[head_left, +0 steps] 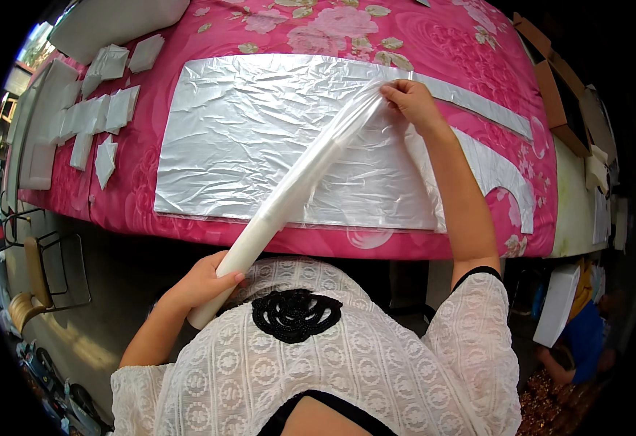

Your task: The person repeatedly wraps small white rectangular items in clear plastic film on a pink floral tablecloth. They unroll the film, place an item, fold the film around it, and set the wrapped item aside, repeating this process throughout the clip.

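Observation:
My left hand [203,282] is wrapped round the lower end of a long roll of thin whitish plastic film [258,232], which slants up and away to the right over the table edge. At the far end of the roll, my right hand [409,102] pinches the gathered loose film between thumb and fingers. Beneath the roll lies a wide, crinkled silvery plastic sheet [223,138], perhaps several layers thick. To its right extend a narrow silvery strip [477,105] and a curved silvery piece [503,171], partly hidden by my right forearm.
A pink flowered cloth [318,36] covers the table. Several small white folded packets [107,112] lie at the left, beside white padded blocks [42,138]. Cardboard boxes [561,102] stand at the right edge. A chair [34,269] is on the floor at left; a person [583,341] is at lower right.

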`<state>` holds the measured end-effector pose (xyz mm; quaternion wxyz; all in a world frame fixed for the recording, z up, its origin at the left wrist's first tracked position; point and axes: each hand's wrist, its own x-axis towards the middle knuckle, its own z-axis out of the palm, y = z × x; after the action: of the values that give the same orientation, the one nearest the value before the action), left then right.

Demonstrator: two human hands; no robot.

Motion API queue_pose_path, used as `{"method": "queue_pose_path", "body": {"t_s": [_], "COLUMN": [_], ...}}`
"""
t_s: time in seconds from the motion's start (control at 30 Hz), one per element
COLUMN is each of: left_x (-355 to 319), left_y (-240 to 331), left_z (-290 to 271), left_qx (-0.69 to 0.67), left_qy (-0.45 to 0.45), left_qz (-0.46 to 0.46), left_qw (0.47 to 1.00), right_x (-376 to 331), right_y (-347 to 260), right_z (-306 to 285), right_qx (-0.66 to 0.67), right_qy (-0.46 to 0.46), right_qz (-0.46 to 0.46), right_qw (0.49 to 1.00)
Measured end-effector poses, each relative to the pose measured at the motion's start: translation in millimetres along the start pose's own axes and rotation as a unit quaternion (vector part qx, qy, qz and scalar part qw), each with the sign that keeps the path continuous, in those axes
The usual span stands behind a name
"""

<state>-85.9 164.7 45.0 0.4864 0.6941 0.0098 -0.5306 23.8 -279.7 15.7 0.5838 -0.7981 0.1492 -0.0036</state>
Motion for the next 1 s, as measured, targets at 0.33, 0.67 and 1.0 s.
{"method": "queue_pose_path", "body": {"t_s": [0.33, 0.67, 1.0], "left_x": [-9, 80, 105], "left_y": [13, 134, 88], "left_z": [-66, -9, 25], "left_qx": [0.193, 0.571, 0.625], "left_qy": [-0.110, 0.164, -0.030], "left_qz": [0.084, 0.508, 0.504], "left_qw": [0.971, 0.624, 0.596], "right_x": [-2, 20, 37], "right_y": [43, -16, -4], "right_z": [-120, 4, 4], "right_qx": [-0.068, -0.037, -0.140], "right_qy": [0.164, -0.010, 0.061], "right_qz": [0.008, -0.074, -0.073], "right_qw": [0.984, 0.997, 0.986]}}
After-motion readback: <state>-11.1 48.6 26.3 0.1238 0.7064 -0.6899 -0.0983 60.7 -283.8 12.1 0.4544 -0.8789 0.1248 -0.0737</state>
